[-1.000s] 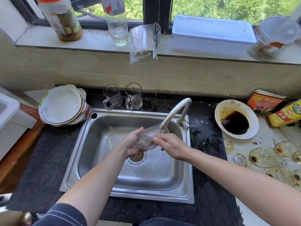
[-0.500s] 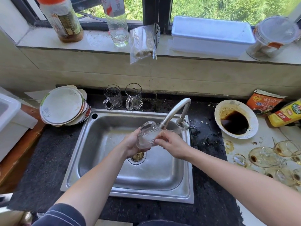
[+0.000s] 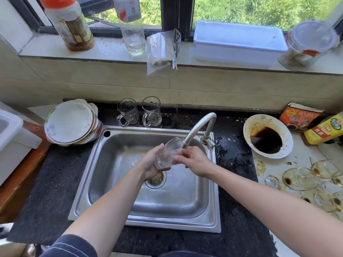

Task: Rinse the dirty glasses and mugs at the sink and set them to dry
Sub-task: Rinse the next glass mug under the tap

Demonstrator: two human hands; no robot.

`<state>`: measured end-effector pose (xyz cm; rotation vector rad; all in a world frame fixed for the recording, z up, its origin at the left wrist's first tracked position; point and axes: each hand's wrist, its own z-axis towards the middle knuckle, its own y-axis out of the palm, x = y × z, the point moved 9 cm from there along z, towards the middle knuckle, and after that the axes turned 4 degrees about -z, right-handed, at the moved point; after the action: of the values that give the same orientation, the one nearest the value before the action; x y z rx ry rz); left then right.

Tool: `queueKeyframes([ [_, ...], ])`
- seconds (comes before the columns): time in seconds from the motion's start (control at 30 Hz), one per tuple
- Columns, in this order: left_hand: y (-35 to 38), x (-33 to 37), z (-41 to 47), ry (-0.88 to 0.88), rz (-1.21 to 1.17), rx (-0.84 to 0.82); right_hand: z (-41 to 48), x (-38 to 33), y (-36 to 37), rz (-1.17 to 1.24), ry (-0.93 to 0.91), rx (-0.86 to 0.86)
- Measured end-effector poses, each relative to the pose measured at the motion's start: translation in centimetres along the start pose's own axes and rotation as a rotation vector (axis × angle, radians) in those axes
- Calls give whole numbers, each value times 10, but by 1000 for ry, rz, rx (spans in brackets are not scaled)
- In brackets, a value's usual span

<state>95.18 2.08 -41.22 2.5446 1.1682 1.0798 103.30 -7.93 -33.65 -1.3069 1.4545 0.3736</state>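
Over the steel sink (image 3: 118,182) I hold a clear glass mug (image 3: 168,154) just under the tap spout (image 3: 196,128). My left hand (image 3: 151,164) grips its body from the left and below. My right hand (image 3: 194,162) pinches it from the right side, fingers curled on the glass. The mug is tilted, mouth toward the far left. Two clear glass mugs (image 3: 128,112) (image 3: 151,111) stand upright behind the sink. Several dirty stemmed glasses (image 3: 304,177) lie on the counter at the right.
A stack of plates (image 3: 68,122) leans at the sink's back left corner. A white bowl with dark sauce (image 3: 267,136) sits right of the tap, with packets (image 3: 300,115) behind it. Bottles, a bag of sticks and a white box (image 3: 237,41) line the windowsill.
The mug has been raised and turned in my hands, from lying under the spout to a more upright tilt with its mouth toward the far left. Both hands stayed on it.
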Motion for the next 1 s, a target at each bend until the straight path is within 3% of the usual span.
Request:
queueKeyframes([
  [0.13, -2, 8, -2, 40, 12, 48, -1, -7, 3, -6, -13, -65],
  [0.2, -2, 7, -3, 19, 100, 64, 0, -12, -6, -208, -73, 6],
  [0.3, -5, 8, -3, 15, 288, 71, 0, -24, 2, -702, -229, 22],
  [0.5, -14, 22, -1, 129, 426, 118, -13, -20, 15, -959, -411, -88],
  [0.63, -5, 27, -5, 148, 499, 45, -11, -14, 17, -885, -457, -72],
  [0.7, -8, 33, -8, 162, 497, 22, -9, -7, 8, -776, -381, -53],
  [0.8, -12, 34, -12, 136, 464, 24, -9, 8, -8, -441, -190, -30],
  [0.9, -17, 31, -12, 82, 396, 153, -9, 18, -3, -60, -32, -16],
  [1.0, -27, 15, -4, -105, 165, 214, -11, 37, 11, 410, 273, -36],
])
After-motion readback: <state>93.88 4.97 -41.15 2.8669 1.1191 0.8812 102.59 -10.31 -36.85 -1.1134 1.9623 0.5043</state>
